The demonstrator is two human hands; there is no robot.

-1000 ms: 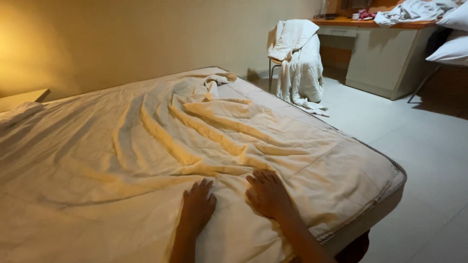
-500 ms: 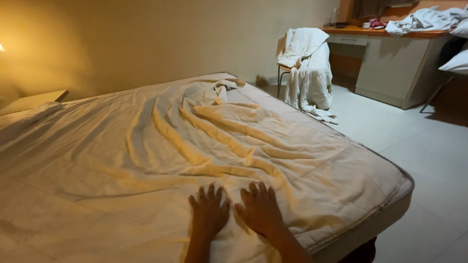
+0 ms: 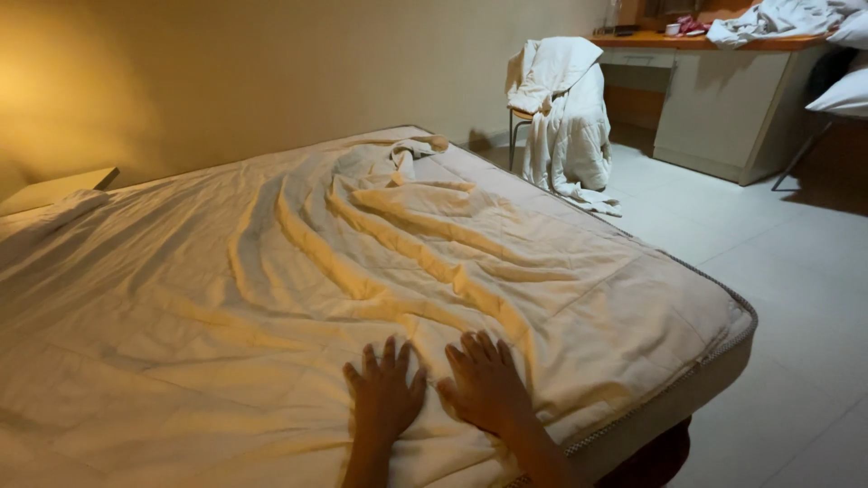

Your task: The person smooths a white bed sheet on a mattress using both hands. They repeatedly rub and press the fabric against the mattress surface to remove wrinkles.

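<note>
Bedsheet [image 3: 362,271], cream and loose, covers the mattress [image 3: 687,361] and lies directly under both palms at the near edge of the bed. The left hand [image 3: 384,398] and the right hand [image 3: 488,384] rest flat on it side by side, nearly touching, fingers spread and pointing away from the body; neither hand grips or pinches any cloth, both are simply open and pressing down.

Long ridges of rumpled fabric [image 3: 407,244] run away from the fingertips toward the far corner, where the sheet bunches into a small knot [image 3: 416,149]. Just ahead of the right fingers one ridge ends in a fold.

Smoothing such cloth goes best, I judge, with flat palms and even pressure, pushing outward from the hands along the ridges rather than across them, so the slack travels to the edge instead of piling up. Light weight matters: too much drag would pull the sheet off the corner to the right of the right hand, where the mattress piping already shows.

Well beyond the hands, a chair [image 3: 520,126] draped with white linen [image 3: 565,108] stands by a desk [image 3: 714,99].
</note>
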